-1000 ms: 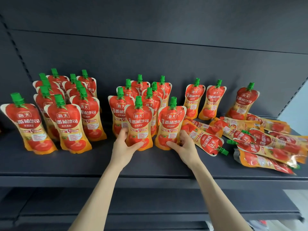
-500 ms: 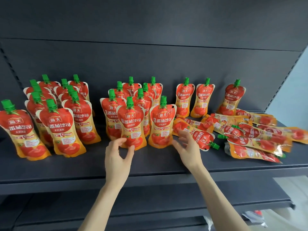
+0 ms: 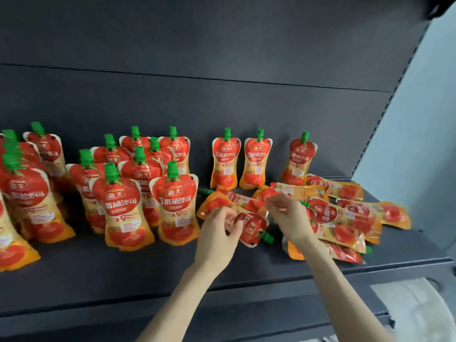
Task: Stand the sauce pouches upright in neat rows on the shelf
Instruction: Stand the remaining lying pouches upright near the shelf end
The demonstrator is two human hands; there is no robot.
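Red and orange sauce pouches with green caps stand on the dark shelf (image 3: 138,270). A left cluster (image 3: 27,193) and a middle cluster (image 3: 175,206) are upright in rows. Three more pouches (image 3: 257,161) stand apart by the back wall. On the right, several pouches lie flat in a pile (image 3: 345,213). My left hand (image 3: 217,235) has its fingers closed on the edge of one lying pouch (image 3: 253,229), whose cap points to the front right. My right hand (image 3: 288,218) hovers with curled fingers over the neighbouring lying pouches; blur hides whether it grips one.
The dark back panel (image 3: 222,107) rises behind the pouches. The shelf's right end meets a pale wall (image 3: 419,144). A lower shelf (image 3: 271,307) sits below the front edge, with something white (image 3: 414,314) at the bottom right.
Both hands left the two front upright pouches of the middle cluster and moved right onto the lying pouches. The view has swung right as well.
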